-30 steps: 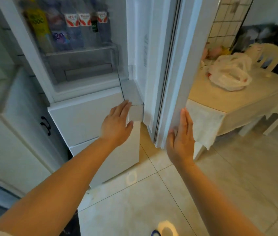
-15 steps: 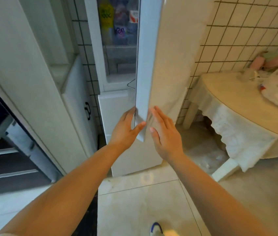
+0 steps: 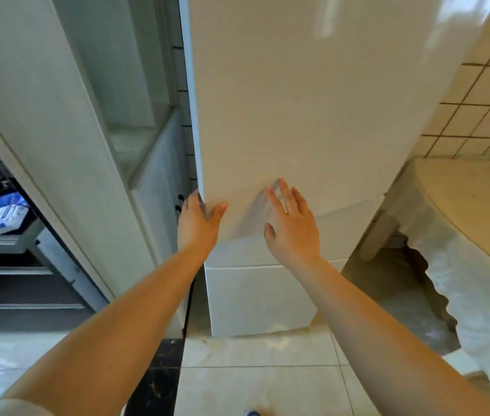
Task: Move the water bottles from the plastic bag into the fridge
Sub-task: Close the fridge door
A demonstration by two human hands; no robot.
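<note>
The fridge's upper door [image 3: 312, 100] now faces me, swung flat against the white fridge body [image 3: 255, 298]. My left hand [image 3: 198, 220] rests on the door's lower left corner, thumb on the front face and fingers at the edge. My right hand [image 3: 293, 226] lies flat on the door front with straight fingers. No water bottles and no plastic bag are in view; the fridge's inside is hidden behind the door.
A tall white cabinet [image 3: 57, 145] stands left of the fridge, with open dark shelves [image 3: 0, 211] holding packets further left. A table with a lace-edged cloth [image 3: 462, 235] stands at the right against a tiled wall [image 3: 483, 94]. Pale floor tiles lie below.
The fridge door has swung from open to flat against the fridge, hiding the bottles inside. Both hands followed it. The view turned left, so the bag on the table dropped out of sight.
</note>
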